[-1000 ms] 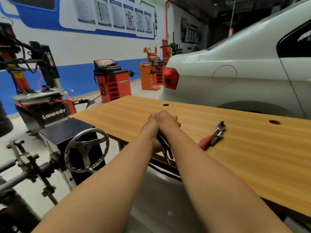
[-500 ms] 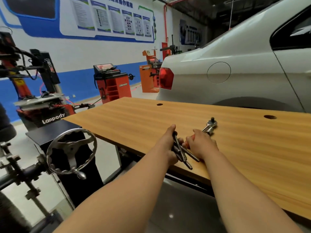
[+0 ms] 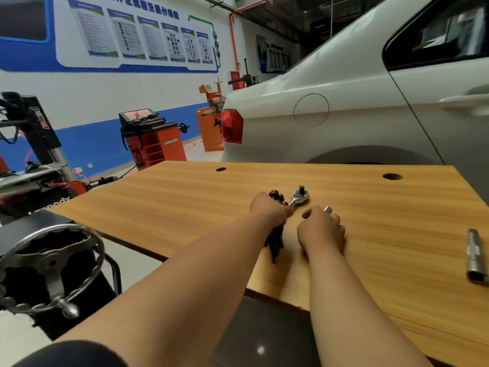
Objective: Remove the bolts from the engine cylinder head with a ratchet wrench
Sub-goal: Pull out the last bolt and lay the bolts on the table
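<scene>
My left hand point(image 3: 270, 213) is closed around a bundle of several dark bolts point(image 3: 275, 245); their heads stick out past my fingers and their tips rest on the wooden table point(image 3: 164, 207). The ratchet wrench point(image 3: 300, 196) lies just beyond, its chrome head visible and its handle hidden behind my hands. My right hand point(image 3: 320, 230) rests on the table to the right of the bolts with fingers curled; whether it holds anything is hidden. A small silver socket point(image 3: 328, 209) sits just past its knuckles. No cylinder head is in view.
A long silver socket point(image 3: 476, 260) lies near the table's right edge. A white car point(image 3: 344, 115) stands close behind the table. A metal handwheel point(image 3: 50, 266) on a black stand is at my left, below the table corner. Red workshop machines point(image 3: 153, 139) line the far wall.
Both hands have moved forward from the table's near edge onto its top. My left hand has carried the bolts up beside the ratchet. My hands have separated.
</scene>
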